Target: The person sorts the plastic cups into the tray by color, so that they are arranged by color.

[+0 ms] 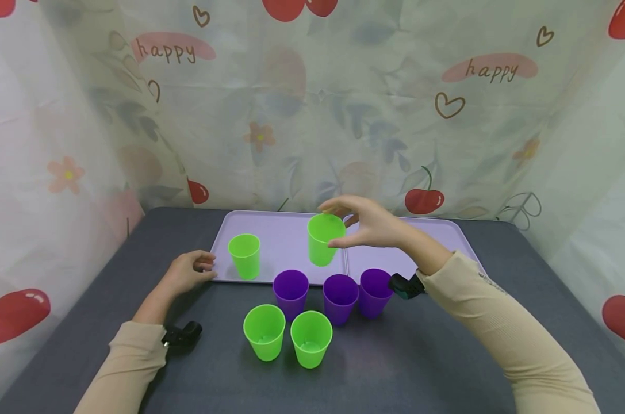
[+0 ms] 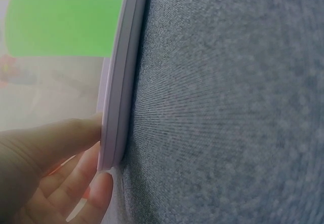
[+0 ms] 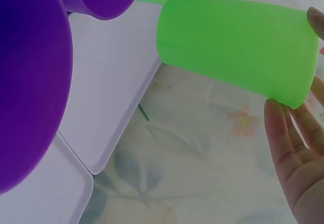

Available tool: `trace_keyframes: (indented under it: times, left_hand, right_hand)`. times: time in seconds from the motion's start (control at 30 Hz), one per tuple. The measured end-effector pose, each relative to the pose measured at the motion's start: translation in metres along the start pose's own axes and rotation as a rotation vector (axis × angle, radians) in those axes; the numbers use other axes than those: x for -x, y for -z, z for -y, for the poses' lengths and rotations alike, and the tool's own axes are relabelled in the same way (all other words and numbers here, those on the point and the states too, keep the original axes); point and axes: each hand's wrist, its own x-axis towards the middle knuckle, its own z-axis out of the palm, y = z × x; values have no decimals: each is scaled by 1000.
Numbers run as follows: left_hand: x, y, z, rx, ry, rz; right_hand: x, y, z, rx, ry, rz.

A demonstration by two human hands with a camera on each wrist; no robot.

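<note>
My right hand pinches a green cup near its rim, thumb on one side and fingers on the other. The cup hangs upright over the right part of the left lilac tray. At that tray's front left corner, my left hand holds the edge, its thumb and fingers on either side of the corner. Another green cup stands upright on this tray, near the left hand.
In front of the trays stand three purple cups, left, middle and right. Closer to me are two green cups, one left and one right. A second lilac tray adjoins the first. Patterned cloth hangs behind the table.
</note>
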Motion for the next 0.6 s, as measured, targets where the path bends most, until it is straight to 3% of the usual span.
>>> trace_keyframes:
  times: [0.6]
  left_hand:
    - [0,1,-1,2,-10,-1]
  right_hand:
    - [-27,-14,-15,-13,-45,81]
